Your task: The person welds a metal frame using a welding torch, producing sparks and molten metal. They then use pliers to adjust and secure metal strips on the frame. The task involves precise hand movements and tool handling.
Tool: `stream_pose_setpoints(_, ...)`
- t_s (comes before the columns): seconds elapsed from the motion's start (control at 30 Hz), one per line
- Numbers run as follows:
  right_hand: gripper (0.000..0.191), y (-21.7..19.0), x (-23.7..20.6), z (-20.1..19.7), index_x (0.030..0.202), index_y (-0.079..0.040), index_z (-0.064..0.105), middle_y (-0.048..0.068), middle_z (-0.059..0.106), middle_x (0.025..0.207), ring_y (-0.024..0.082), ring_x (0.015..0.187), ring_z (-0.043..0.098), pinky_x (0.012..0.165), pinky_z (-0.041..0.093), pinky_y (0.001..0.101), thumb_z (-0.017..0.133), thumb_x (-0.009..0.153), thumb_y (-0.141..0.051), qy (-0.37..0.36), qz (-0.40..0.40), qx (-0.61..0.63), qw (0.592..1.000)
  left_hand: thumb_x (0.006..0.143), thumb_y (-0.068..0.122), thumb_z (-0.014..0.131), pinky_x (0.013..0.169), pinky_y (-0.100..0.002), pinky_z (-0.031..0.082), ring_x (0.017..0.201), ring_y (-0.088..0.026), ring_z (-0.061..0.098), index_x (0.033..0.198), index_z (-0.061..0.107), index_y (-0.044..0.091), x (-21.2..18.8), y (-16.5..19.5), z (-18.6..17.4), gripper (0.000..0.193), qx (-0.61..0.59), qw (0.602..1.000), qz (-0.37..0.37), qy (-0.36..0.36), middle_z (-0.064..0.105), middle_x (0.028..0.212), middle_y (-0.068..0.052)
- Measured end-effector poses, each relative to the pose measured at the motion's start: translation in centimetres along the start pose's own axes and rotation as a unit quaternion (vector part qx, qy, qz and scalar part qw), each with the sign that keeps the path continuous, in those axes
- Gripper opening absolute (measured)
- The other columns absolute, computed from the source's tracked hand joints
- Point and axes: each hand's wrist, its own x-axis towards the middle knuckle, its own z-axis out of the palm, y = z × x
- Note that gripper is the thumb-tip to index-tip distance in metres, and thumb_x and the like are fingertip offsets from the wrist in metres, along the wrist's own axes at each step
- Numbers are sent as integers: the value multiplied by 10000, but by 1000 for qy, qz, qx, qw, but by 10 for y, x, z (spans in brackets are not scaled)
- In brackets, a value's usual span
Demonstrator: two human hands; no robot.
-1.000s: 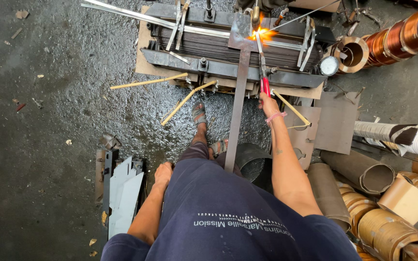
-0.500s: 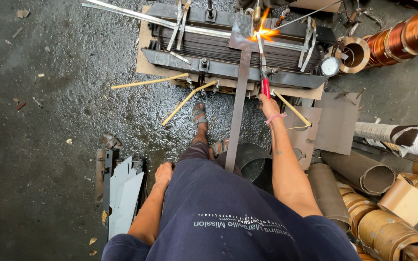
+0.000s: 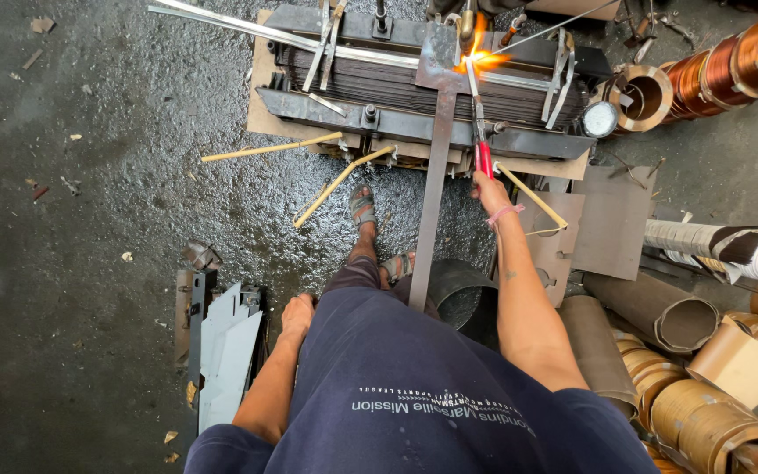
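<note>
One tool is in hand: red-handled pliers (image 3: 482,132), clenched by the right hand (image 3: 489,187) around the red grips, their long thin jaws reaching up to the orange flame (image 3: 482,60) that burns at the top edge of the dark stacked-steel block (image 3: 414,83). The left hand (image 3: 296,316) rests on the thigh, fingers loosely curled and holding nothing. A flat steel strip (image 3: 432,184) runs from the flame end of the block down towards the person's legs, just beside the pliers. Judging by their look, the pliers are light and rigid, with grips that give a sure hold; the metal end near the flame is likely hot, so the red grips are the place to hold. The strip looks stiff, thin-edged and fairly heavy for its width, best taken well below the flame. Copper-coloured coils (image 3: 747,53) lie to the right of the block, yellow sticks (image 3: 272,147) below its left end.
</note>
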Motion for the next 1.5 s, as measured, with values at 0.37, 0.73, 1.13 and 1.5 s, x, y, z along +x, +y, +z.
stream_pose_setpoints(0.37, 325, 0, 7, -6, 845, -48, 627, 19, 589, 773, 130, 672, 543, 667, 425, 289, 588, 892, -368, -37, -8, 52, 998, 960, 372, 572, 1000, -484, 521, 1174, -415, 649, 1178, 725, 93, -1, 3, -3, 386, -3, 1000, -3, -4, 678, 1228, -252)
stream_pose_setpoints(0.73, 302, -4, 5, -4, 830, -33, 614, 37, 586, 781, 129, 666, 539, 661, 422, 294, 595, 869, -332, -33, -1, 40, 999, 964, 354, 563, 1006, -482, 519, 1186, -407, 647, 1178, 732, 98, -2, 4, -7, 374, 4, 1000, -4, -9, 681, 1235, -244)
stream_pose_setpoints(1.13, 281, -3, 2, 0, 831, -33, 595, 41, 579, 813, 129, 675, 514, 662, 414, 300, 593, 874, -311, -42, -2, 83, 996, 957, 339, 573, 1003, -478, 527, 1180, -410, 657, 1165, 733, 77, -1, 2, -8, 371, 4, 1000, -3, -13, 684, 1235, -251)
stream_pose_setpoints(1.5, 281, -4, -2, 1, 819, -48, 605, 29, 577, 799, 126, 674, 523, 675, 405, 287, 582, 864, -325, -28, 2, 51, 998, 949, 319, 567, 1006, -481, 520, 1189, -415, 645, 1150, 728, 63, -2, 1, -9, 363, 2, 1000, -2, -9, 672, 1243, -256)
